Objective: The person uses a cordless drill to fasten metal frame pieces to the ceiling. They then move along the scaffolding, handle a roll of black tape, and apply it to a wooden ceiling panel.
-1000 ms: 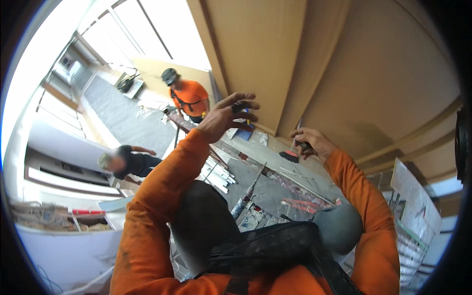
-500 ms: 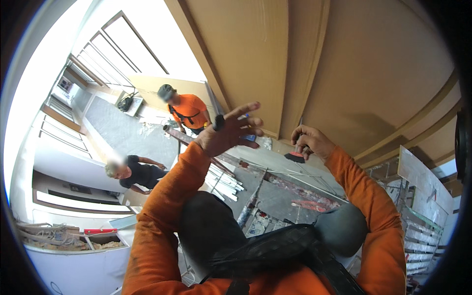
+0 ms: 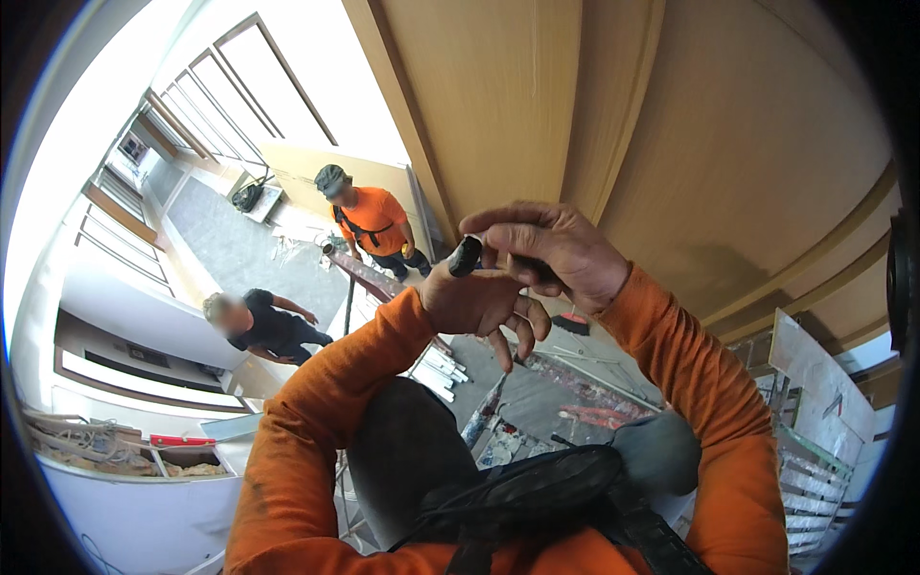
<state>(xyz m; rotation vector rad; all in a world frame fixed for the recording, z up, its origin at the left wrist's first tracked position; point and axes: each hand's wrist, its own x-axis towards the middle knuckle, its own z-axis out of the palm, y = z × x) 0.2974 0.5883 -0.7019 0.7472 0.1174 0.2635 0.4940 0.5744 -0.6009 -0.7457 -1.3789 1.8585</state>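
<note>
My left hand (image 3: 484,305) is raised ahead of me, palm turned partly up, its fingers spread and holding nothing. A black wrap (image 3: 467,257) covers the end of its thumb. Close above it, my right hand (image 3: 565,251) is closed, with index finger and thumb pinched right beside the black wrap and seeming to touch it. Something dark shows under the curled fingers of the right hand, but I cannot make out what it is. Both orange-sleeved forearms reach up from the lower edge, above my grey-trousered knees (image 3: 407,436).
Tall wood panels (image 3: 498,105) rise ahead. Below lie a red-and-black brush head (image 3: 573,323), white strips (image 3: 439,372) and paint-spattered bars (image 3: 484,412). Two people stand at the left, one in an orange shirt (image 3: 377,216), one in dark clothes (image 3: 264,321). A spattered board (image 3: 819,374) leans at right.
My right hand has moved left and up to the left thumb. The left hand has shifted right and turned, its fingers now pointing lower. My view has shifted slightly.
</note>
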